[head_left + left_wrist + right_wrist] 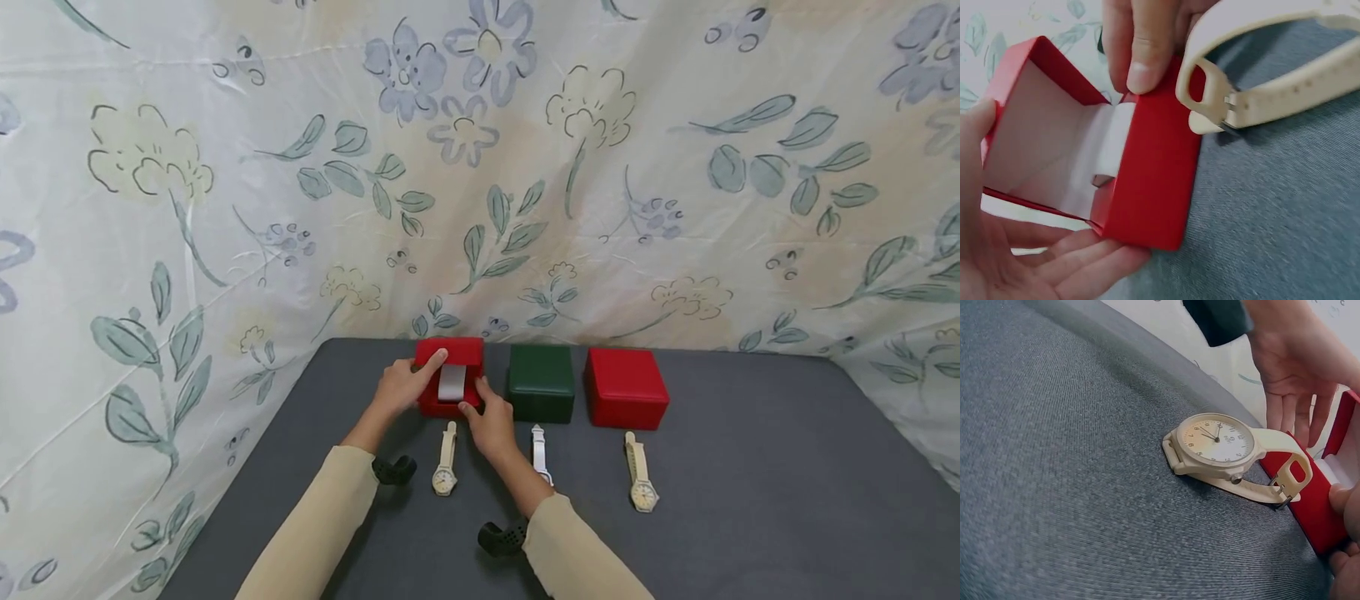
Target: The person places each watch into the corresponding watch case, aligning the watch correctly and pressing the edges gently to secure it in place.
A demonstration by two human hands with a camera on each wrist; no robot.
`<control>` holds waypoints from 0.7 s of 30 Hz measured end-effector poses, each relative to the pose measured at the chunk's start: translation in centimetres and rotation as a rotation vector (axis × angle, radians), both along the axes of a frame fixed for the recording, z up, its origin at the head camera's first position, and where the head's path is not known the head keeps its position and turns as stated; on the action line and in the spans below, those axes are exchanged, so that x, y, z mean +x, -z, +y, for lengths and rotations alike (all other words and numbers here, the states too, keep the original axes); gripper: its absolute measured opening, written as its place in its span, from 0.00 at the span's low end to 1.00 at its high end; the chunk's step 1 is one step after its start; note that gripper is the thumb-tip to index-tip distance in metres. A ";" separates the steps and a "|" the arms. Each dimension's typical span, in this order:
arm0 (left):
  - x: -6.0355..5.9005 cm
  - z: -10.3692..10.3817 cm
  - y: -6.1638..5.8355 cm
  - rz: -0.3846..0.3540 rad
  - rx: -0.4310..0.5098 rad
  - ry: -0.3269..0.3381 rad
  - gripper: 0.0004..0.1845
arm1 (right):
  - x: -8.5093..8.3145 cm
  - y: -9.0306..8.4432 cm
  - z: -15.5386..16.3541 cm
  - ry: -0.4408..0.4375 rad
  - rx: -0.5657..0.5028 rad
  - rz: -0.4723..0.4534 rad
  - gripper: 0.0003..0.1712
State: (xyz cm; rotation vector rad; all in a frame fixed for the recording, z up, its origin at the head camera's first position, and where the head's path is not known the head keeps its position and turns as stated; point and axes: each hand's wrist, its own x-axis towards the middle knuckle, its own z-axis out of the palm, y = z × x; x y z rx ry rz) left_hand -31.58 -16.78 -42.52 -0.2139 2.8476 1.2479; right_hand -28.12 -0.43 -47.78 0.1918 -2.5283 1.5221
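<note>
An opened red watch box [459, 348] stands at the back left of the dark table, its lid raised. Inside it sits a pale cushion [452, 384]; the left wrist view shows the light lining [1047, 144]. My left hand [400, 388] holds the box's left side, thumb on the lid and fingers along the side. On the right front corner, my right hand [495, 423] grips the box with its thumb at the front rim. A cream watch [446, 467] lies just in front of the box, its strap buckled in a loop [1288, 475].
Right of the open box stand a closed green box [542, 383] and a closed red box [627, 388]. A white watch [539, 448], partly hidden by my right forearm, and another cream watch [640, 475] lie in front of them. A floral cloth [480, 208] hangs behind.
</note>
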 end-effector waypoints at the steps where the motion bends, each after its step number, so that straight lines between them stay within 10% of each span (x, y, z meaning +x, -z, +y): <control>1: -0.2 0.1 -0.1 -0.010 -0.004 -0.017 0.52 | 0.0 0.0 0.0 -0.001 0.001 -0.007 0.35; 12: -2.4 1.2 -1.5 -0.070 -0.148 -0.067 0.56 | 0.3 -0.5 -0.5 0.006 -0.027 -0.062 0.41; 21: -0.2 1.4 -0.7 0.022 -0.280 0.090 0.35 | 0.3 -0.5 -0.5 0.026 -0.036 -0.055 0.38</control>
